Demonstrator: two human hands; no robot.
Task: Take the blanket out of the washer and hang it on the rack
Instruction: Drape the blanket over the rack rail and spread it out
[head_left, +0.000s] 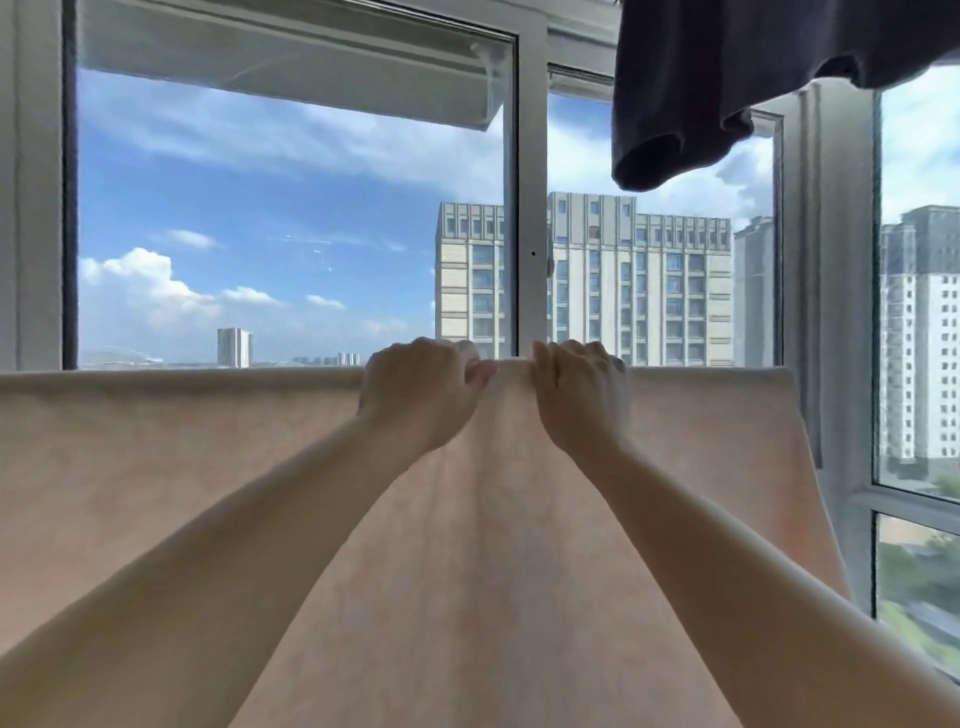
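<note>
While both hands gripped the blanket (156, 467) at its top fold, left hand (421, 395) just beside right hand (582, 395), I judged sliding them apart would spread it evenly over the hidden rack.

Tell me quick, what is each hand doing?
Left hand: gripping the blanket's top edge.
Right hand: gripping the same edge, close beside it.

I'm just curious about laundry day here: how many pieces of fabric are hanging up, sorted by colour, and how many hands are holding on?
Pale pink fabric: 1, the blanket, draped with its top fold level
Dark fabric: 1, the dark garment hanging at upper right
Hands gripping the blanket's top fold: 2, the left hand and the right hand
Total: 4
</note>
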